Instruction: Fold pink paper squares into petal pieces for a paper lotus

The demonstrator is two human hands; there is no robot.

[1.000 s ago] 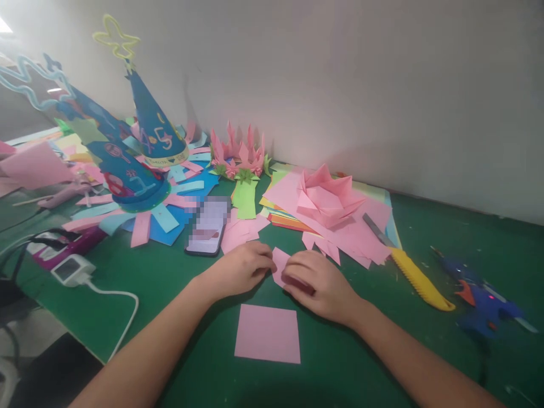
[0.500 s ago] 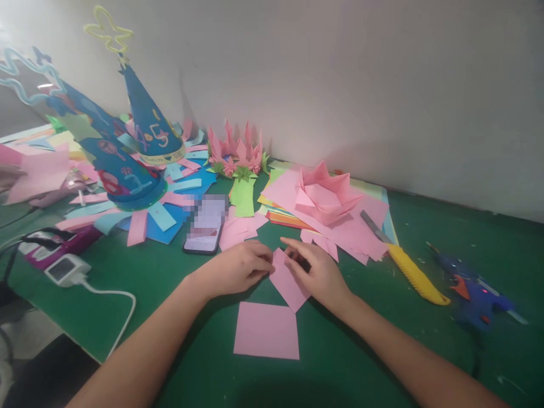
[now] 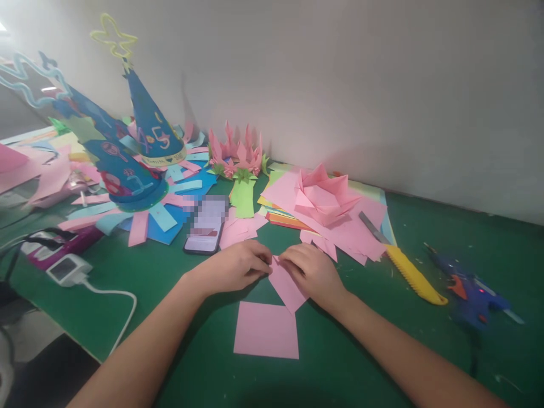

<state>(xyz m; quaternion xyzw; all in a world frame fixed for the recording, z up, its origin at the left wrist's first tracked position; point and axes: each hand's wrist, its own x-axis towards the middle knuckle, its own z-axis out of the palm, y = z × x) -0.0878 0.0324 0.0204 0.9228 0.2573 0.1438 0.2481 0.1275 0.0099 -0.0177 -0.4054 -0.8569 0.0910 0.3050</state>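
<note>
A small pink sheet of paper lies slanted on the green table between my hands. My left hand pinches its upper left edge between thumb and fingers. At its top corner, my right hand has its fingertips pressed together on the paper, where a small fold shows. The right hand's palm and some of the paper's right edge are hidden from view. A second pink paper, flat and nearly rectangular, rests just below, its upper right corner close to the held sheet.
A phone lies beyond my left hand, near cone hats and a pink paper crown. A folded pink paper flower sits on stacked sheets. To the right are a yellow-handled cutter and a blue glue gun.
My right hand first uncovered more of the held pink paper, its index finger lifting. Now its fingers have come down on the top corner, bending it. The left hand has kept its pinch.
</note>
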